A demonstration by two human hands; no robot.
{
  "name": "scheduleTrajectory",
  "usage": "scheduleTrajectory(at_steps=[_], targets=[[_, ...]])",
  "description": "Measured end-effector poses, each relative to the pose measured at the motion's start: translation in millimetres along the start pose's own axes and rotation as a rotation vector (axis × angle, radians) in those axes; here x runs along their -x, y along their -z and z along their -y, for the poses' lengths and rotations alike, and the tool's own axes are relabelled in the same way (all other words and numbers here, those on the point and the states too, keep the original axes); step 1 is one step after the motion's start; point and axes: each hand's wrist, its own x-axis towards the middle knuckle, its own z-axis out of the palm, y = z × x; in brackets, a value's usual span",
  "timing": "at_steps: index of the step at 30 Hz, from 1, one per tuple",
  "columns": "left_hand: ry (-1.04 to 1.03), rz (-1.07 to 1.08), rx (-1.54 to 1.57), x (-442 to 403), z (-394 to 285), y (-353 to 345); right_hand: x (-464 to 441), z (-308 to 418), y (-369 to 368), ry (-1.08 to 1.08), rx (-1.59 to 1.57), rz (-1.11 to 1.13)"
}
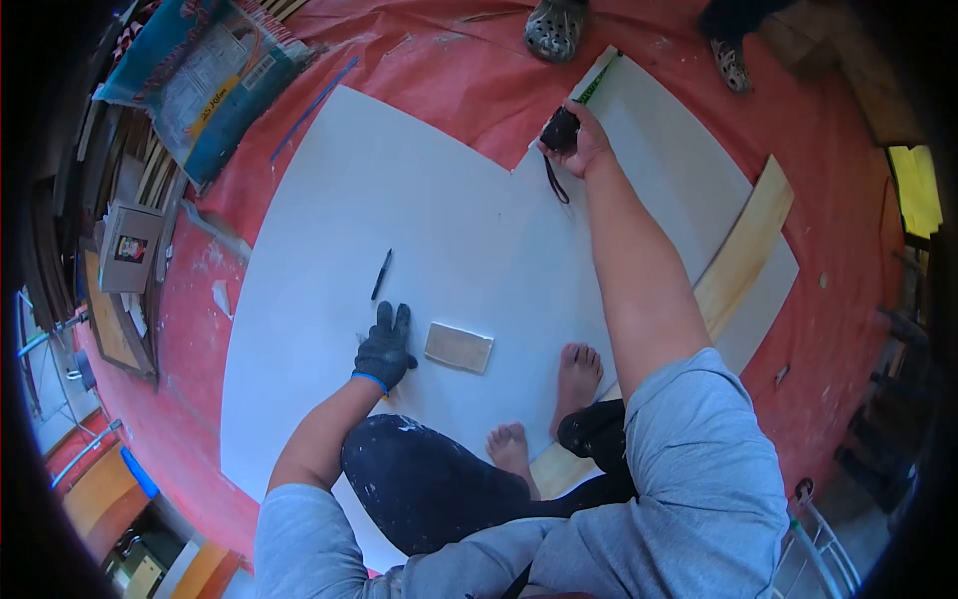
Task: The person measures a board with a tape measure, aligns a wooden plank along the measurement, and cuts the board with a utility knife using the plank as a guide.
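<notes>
A large white board (469, 240) with a notch in its far edge lies beneath me. My right hand (587, 145), bare, grips a black tape measure (561, 130) by the notch. Its green blade (599, 78) stretches to the board's far edge, and a dark strap (555, 182) dangles from the case. In a dark grey glove, my left hand (384, 344) rests on the board with fingers extended. Just beyond those fingertips lies a black pen (381, 275). Right of the glove is a small flat tan rectangular block (458, 347) with a pale edge.
Under the board spreads a red floor sheet (439, 60). A long wooden plank (743, 250) crosses the board's right side. At left are a blue printed sack (215, 90), a cardboard box (130, 248) and stacked wood strips. Another person's clog (554, 32) stands beyond the far edge.
</notes>
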Motion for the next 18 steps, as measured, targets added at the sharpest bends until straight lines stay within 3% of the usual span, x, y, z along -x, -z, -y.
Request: scheduleTrajectory(at_steps=[9,18], targets=[[0.023,-0.001,-0.006,1.2,-6.8,6.7,21.2,39.1,-25.2,0.078,-0.058,-0.012],[-0.008,-0.032,-0.028,3.5,-3.2,4.5,13.3,-11.1,-14.0,0.024,-0.162,-0.048]])
